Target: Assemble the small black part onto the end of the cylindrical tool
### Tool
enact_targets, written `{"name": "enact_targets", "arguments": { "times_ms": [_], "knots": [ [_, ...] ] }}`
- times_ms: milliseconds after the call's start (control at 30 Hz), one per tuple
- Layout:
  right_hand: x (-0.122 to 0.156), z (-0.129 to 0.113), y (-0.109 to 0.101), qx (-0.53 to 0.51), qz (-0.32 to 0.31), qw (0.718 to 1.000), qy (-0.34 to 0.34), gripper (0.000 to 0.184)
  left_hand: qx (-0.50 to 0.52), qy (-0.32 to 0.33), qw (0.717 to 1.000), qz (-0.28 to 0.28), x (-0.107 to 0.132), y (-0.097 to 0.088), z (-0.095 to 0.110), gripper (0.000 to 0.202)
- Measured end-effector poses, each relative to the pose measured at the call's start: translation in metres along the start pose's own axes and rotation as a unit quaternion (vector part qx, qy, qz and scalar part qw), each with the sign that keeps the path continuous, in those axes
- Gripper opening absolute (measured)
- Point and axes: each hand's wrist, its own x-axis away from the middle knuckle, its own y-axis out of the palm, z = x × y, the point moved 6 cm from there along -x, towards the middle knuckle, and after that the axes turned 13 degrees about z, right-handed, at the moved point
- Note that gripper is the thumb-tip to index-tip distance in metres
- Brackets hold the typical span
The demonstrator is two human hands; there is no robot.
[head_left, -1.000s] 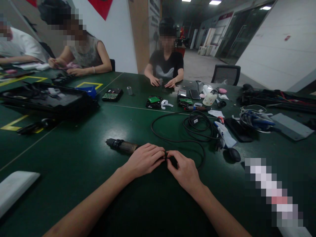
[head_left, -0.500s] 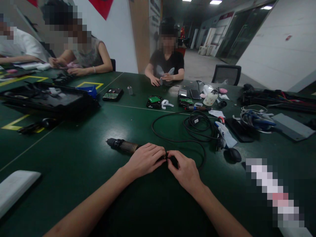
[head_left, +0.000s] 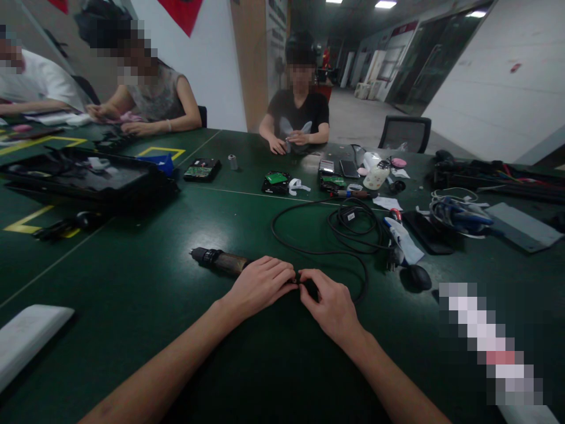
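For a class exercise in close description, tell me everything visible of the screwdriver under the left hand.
The screwdriver is long and roughly cylindrical: a small pale tip, a black nose with a ridged collar, then a brownish body, perhaps plastic. It lies on the green table, tip toward the picture's left. The left hand covers its rear; the right hand is near, contact unclear.

The single view comes from a camera on the wearer's head, facing forward and angled down across the green surface [head_left: 185, 227]. It sits close above the forearms [head_left: 174, 365], which enter from the bottom edge, with the left hand [head_left: 260, 285] and right hand [head_left: 331, 303] near the middle, and reaches past a seated co-worker [head_left: 298, 112] opposite to distant ceiling lights [head_left: 385, 4].
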Motion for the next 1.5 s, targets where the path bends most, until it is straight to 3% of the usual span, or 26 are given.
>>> {"name": "enact_targets", "arguments": {
  "times_ms": [1500],
  "knots": [
    [0.0005, -0.001, 0.0017, -0.014, -0.022, 1.0, -0.007, 0.01, -0.008, 0.022, 0.999, -0.022, -0.0002, -0.0028, 0.0043, 0.017]
  ]
}}
